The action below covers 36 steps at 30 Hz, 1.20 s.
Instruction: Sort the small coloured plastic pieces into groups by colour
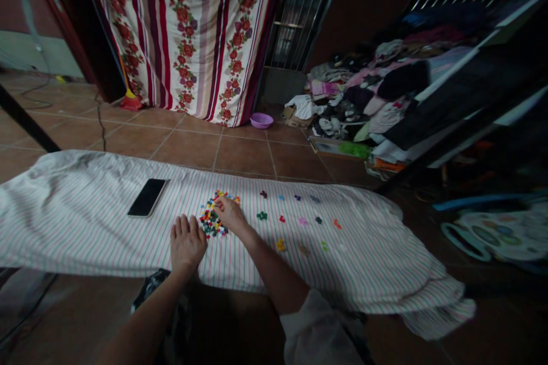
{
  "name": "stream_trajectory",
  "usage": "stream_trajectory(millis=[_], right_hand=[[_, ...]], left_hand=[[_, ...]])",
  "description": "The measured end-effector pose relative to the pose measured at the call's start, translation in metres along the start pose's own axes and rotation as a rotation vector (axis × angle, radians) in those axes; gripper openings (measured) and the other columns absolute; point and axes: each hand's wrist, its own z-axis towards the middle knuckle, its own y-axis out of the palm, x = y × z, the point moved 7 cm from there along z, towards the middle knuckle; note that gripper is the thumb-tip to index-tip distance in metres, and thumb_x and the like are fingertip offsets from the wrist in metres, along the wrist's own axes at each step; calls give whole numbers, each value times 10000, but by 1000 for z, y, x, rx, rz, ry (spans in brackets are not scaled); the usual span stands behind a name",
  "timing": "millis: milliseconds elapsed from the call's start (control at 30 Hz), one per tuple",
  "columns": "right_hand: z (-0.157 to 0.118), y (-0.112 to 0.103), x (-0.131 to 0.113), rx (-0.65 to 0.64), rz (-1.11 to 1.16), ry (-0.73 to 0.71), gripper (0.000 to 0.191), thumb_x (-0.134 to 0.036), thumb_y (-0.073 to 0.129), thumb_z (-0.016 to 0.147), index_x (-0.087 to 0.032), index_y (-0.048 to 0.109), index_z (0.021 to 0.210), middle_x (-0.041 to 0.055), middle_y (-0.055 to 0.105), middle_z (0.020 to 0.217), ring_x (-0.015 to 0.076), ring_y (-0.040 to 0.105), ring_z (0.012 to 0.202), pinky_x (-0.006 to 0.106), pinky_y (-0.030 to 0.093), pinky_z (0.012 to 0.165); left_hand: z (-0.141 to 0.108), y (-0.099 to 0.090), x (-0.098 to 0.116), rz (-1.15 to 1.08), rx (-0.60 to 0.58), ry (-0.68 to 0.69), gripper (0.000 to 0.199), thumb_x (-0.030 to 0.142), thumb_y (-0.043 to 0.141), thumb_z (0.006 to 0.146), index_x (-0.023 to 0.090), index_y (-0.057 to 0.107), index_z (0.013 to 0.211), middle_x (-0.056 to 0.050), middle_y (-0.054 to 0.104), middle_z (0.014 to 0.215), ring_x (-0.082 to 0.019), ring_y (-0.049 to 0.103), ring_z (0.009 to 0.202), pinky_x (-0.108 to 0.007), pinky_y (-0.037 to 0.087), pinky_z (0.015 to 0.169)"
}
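A mixed heap of tiny coloured pieces (pixel 213 226) lies on the striped cloth (pixel 128 245); what kind they are is too small to tell. My left hand (pixel 187 241) rests flat on the cloth at the heap's near left side, fingers stretched out. Over the heap is my right hand (pixel 230 214), its thumb and fingertips pinched together; anything between them is hidden. To the right, small single-colour groups are spread in rough rows, among them green pieces (pixel 262 215), red pieces (pixel 282 219), pink pieces (pixel 303 221), orange pieces (pixel 337 223) and yellow pieces (pixel 280 245).
A phone (pixel 148 198) with a dark screen lies on the cloth to the left. Beyond the covered surface are a tiled floor (pixel 192 145), a floral curtain (pixel 205 34) and a purple basin (pixel 261 120). Clothes (pixel 355 94) are heaped at the back right.
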Motion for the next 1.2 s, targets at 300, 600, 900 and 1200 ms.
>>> stream_trajectory(millis=[300,600,900,1200], right_hand=[[-24,-22,9,-16,-53,49,170,-171,581,874,-208,693,996,13,706,974,124,632,870,203,451,795],[-47,-62,37,72,-64,106,243,-167,532,897,-218,705,1059,39,700,1055,142,635,946,226,456,866],[-79,-119,111,325,-19,184,271,-115,490,828,-183,697,989,56,693,996,146,643,893,257,490,850],[-130,-205,187,495,-214,453,330,-124,445,777,-182,716,957,78,720,973,167,653,912,267,490,864]], left_hand=[[0,-6,1,13,-35,-4,509,287,331,911,37,531,1306,-259,491,1379,-364,425,1317,-490,329,1073],[0,-13,4,58,-64,10,493,297,317,915,51,532,1285,-234,518,1339,-354,439,1290,-466,340,1054],[0,-17,6,63,-66,29,482,298,298,920,47,539,1253,-231,526,1298,-351,463,1247,-451,365,1013],[1,-22,8,76,-97,38,469,298,295,906,60,553,1217,-227,556,1241,-336,489,1200,-443,376,978]])
